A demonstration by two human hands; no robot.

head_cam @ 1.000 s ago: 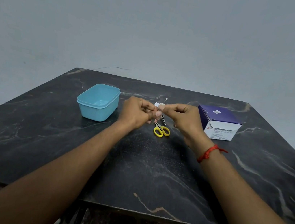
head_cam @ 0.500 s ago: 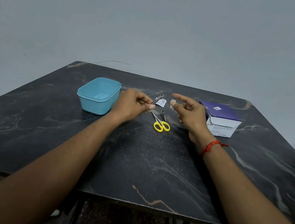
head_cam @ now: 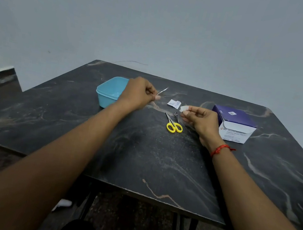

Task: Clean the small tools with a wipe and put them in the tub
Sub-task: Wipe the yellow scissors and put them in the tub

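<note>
The light blue tub [head_cam: 109, 92] is standing open on the dark, marble-patterned table [head_cam: 140, 162], at the far left part of it. The left hand [head_cam: 140, 93] is hanging just at the right side of the tub and is covering the tub's right corner in the view. I cannot tell if the hand is over the tub or only beside it. Its fingers are curling inward and pinching a thin metal tool [head_cam: 162, 91]. The free end of the tool is pointing up and to the right, away from the tub.

The right hand [head_cam: 202, 120] is hanging well to the right of the tub. Its thumb and forefinger are pinching a small white wipe [head_cam: 183, 108], and the other fingers are curling toward the palm. The wipe and the thin metal tool are apart and are not touching.

Between the tub and the right hand, a torn white sachet [head_cam: 174, 103] is lying flat on the table. To the right of the tub and closer to the person than the sachet, the scissors [head_cam: 173, 124] with yellow handles are lying with the blades pointing back toward the tub side. Just beside the blades, on the side far from the tub, a small dark tool [head_cam: 176, 116] is lying; it is too small to tell its kind. Farthest right from the tub, a purple and white box [head_cam: 234, 126] is standing. A red thread [head_cam: 220, 150] is circling the right wrist.
</note>
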